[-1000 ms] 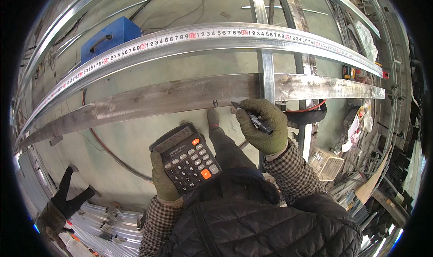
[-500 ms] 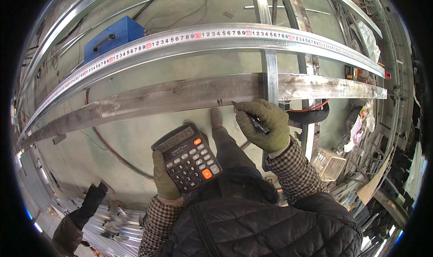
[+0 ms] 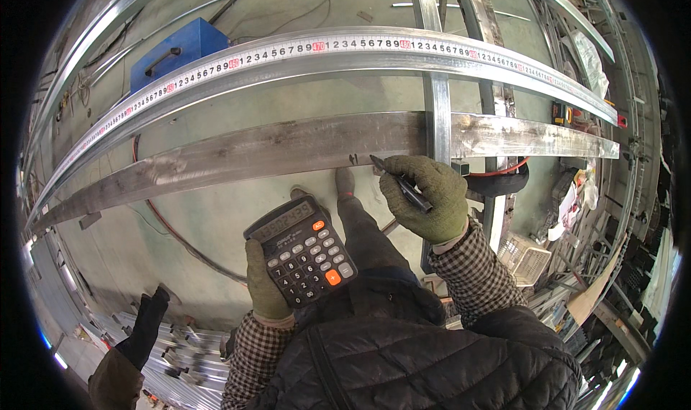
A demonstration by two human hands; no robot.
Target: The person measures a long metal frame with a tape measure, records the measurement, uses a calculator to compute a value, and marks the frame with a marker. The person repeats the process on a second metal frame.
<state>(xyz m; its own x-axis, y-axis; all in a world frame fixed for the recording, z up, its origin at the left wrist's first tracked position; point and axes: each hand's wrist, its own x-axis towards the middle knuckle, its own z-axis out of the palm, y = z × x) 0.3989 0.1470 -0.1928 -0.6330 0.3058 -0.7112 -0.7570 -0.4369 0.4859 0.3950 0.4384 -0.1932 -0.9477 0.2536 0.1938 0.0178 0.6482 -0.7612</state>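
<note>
A dark desktop calculator (image 3: 306, 255) with orange and grey keys rests in my left hand (image 3: 265, 284), whose gloved thumb lies along its side. In my gloved right hand (image 3: 434, 194) is a black marker (image 3: 412, 193), its tip at the near edge of a grey metal bar (image 3: 288, 147). Just left of that tip, a small dark handwritten mark shows on the bar. Beyond it, a measuring tape (image 3: 360, 43) lies stretched along a shiny metal rail (image 3: 302, 70). An upright-looking metal tube (image 3: 437, 115) crosses the bar right of my hand.
A blue box (image 3: 176, 54) with a black handle stands on the floor at the far left. A white plastic basket (image 3: 524, 257) sits at right, near an orange hose (image 3: 504, 169). Another person (image 3: 122, 367) is at the lower left, beside stacked metal profiles (image 3: 183, 360).
The view has shifted slightly. The marker has turned a little in my right hand and stays near the bar's edge. The other person at the lower left has moved a little.
</note>
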